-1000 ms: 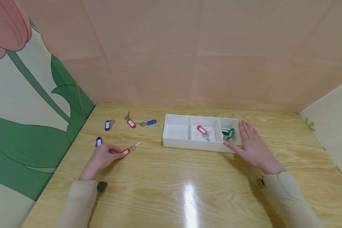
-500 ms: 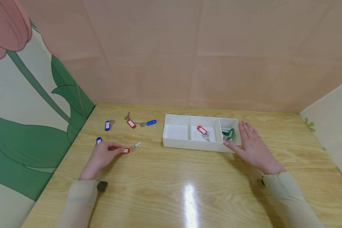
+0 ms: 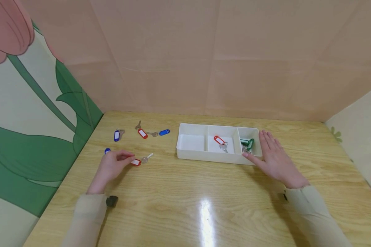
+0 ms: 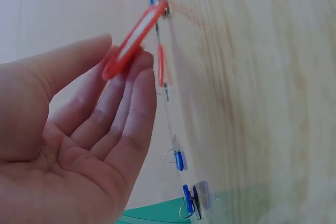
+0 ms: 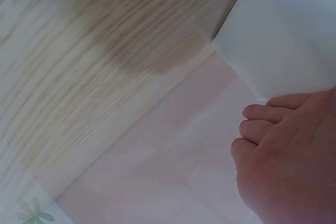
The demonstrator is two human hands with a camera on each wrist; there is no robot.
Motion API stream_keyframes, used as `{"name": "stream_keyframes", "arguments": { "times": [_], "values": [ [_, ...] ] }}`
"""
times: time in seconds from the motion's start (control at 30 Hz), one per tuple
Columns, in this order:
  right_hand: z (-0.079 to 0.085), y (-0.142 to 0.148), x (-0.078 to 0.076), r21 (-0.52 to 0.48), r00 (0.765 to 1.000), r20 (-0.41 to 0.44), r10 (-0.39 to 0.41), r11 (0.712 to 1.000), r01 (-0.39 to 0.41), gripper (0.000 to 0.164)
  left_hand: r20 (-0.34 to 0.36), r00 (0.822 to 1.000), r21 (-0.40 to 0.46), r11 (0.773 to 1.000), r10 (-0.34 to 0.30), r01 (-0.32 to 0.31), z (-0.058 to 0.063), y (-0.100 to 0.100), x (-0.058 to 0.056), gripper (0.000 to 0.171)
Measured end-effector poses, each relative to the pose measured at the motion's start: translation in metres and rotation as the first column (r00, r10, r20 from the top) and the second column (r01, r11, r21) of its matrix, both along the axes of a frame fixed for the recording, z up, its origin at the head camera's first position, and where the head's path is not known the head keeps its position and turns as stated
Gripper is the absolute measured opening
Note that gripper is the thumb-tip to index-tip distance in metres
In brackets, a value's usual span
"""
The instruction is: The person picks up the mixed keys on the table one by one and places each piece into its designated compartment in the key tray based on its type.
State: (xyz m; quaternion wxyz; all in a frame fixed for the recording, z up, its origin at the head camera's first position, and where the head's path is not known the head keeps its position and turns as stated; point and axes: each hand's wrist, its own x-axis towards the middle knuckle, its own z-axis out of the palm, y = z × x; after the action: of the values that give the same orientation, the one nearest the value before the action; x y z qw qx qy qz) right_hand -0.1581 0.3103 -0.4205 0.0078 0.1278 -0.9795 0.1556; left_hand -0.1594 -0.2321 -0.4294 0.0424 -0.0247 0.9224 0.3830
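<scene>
At the left of the table, my left hand (image 3: 112, 166) pinches the end of a red key tag (image 3: 136, 162) between thumb and fingers. The tag slants in the left wrist view, its ring and key (image 3: 146, 158) at the far end. My right hand (image 3: 275, 159) rests against the right end of a white divided box (image 3: 191, 155), fingers straight, thumb at the front rim. Inside the box, the middle compartment has a red key tag (image 3: 218, 140) with a key, and the right one has green key tags (image 3: 248, 143). The left compartment is bare.
Behind the left hand lie a blue key tag (image 3: 116, 136), a red key tag (image 3: 143, 133) and another blue key tag (image 3: 164, 132), each with a key. One more blue key tag (image 3: 107, 150) is partly hidden by the hand. A pink-covered wall (image 3: 185, 85) stands behind the table.
The red tag in my left fingers has turned slightly, and the hand has shifted a little, covering more of the blue tag beside it. My right hand and the box have stayed put.
</scene>
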Motion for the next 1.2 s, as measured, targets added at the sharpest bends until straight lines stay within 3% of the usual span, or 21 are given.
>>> {"name": "stream_keyframes", "arguments": {
  "times": [0.1, 0.33, 0.63, 1.2],
  "values": [
    [-0.0001, 0.0004, -0.0005, 0.001, 1.0, -0.004, 0.001, 1.0, -0.001, 0.105, -0.021, 1.0, 0.012, 1.0, -0.005, 0.006, -0.0012, 0.0004, -0.0007, 0.02],
    [-0.0007, 0.0006, -0.0009, 0.004, 1.0, 0.008, -0.001, 1.0, 0.001, 0.105, 0.026, 0.998, 0.039, 0.998, -0.053, 0.052, -0.0019, -0.0005, -0.0016, 0.024],
    [0.0004, 0.0006, 0.0009, -0.002, 1.0, 0.002, 0.006, 1.0, -0.006, 0.104, 0.109, 0.993, -0.034, 0.998, -0.05, 0.054, -0.0026, 0.0027, 0.0014, 0.028],
    [-0.0006, 0.001, -0.0001, -0.003, 1.0, 0.002, 0.009, 1.0, -0.009, 0.104, 0.145, 0.987, -0.067, 0.994, -0.072, 0.083, 0.001, 0.0058, 0.0025, 0.023]
  ]
}}
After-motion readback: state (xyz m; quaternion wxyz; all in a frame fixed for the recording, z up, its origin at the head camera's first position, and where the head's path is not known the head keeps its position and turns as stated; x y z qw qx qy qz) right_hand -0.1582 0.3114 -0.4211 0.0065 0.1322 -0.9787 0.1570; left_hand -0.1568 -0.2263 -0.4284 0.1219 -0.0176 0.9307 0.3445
